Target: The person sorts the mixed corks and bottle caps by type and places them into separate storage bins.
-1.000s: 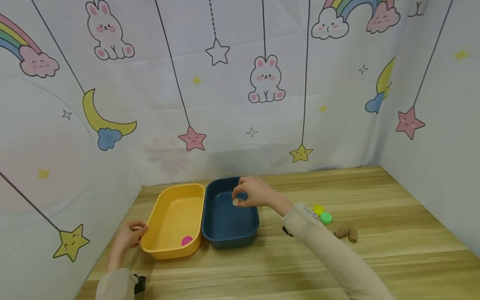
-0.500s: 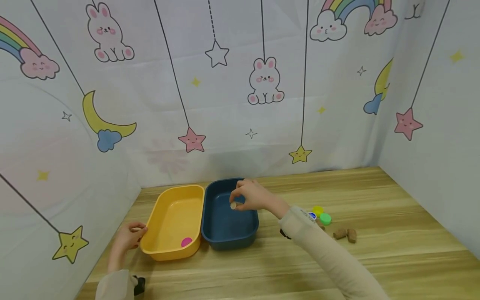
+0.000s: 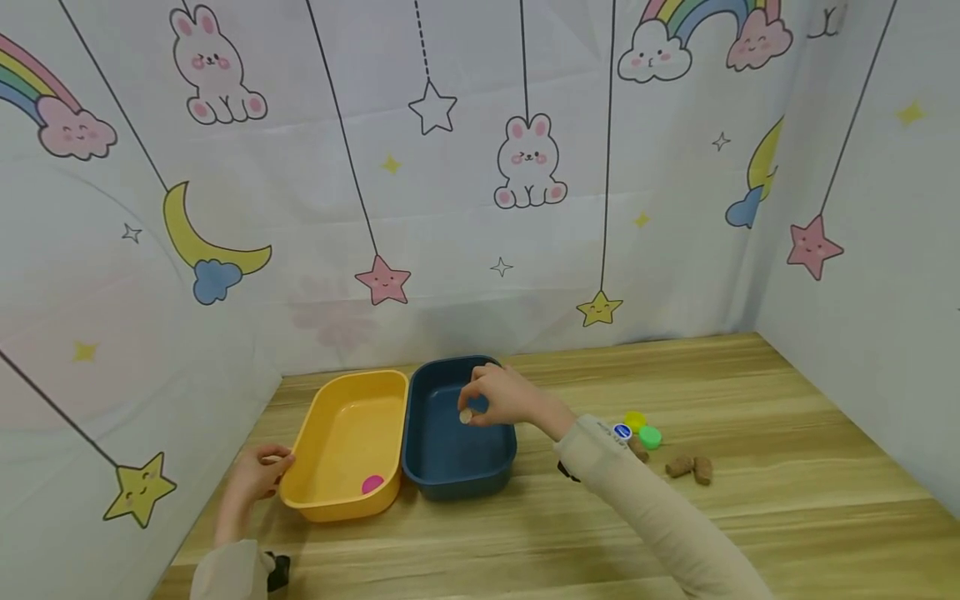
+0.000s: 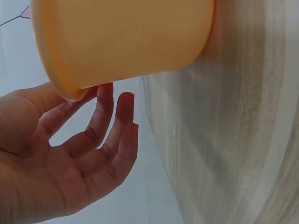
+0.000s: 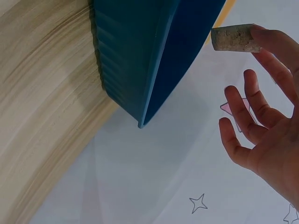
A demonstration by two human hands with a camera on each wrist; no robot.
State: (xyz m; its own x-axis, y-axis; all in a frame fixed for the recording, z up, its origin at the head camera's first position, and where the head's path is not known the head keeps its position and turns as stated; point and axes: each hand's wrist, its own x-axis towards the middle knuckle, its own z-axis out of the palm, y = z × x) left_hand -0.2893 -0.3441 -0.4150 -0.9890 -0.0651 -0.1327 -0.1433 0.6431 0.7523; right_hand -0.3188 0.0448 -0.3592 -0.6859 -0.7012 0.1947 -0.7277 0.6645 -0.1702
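Note:
My right hand [image 3: 501,396] pinches a cork [image 5: 236,38] between thumb and index finger, above the dark blue bin [image 3: 457,492]. The cork is held apart from the bin, and its other fingers are spread and slightly bent in the right wrist view. At the left, my left hand [image 3: 258,472] holds the near left rim of a yellow bin [image 3: 341,510]. In the left wrist view its thumb tip is hidden behind the rim, while fingertips meet the outer wall. A pink round cap [image 3: 372,484] lies inside the yellow bin.
Right of the bins lie a yellow cap [image 3: 635,421], a green cap [image 3: 650,437] and a blue-and-white cap [image 3: 622,432]. Brown corks [image 3: 702,470] lie near them, one partly behind the right sleeve. A printed white curtain [image 3: 450,208] stands behind the wooden table [image 3: 750,392].
My right hand has shifted slightly left and down over the blue bin, still pinching the cork. More of the blue-and-white cap shows beside the sleeve. My left hand stays at the yellow rim.

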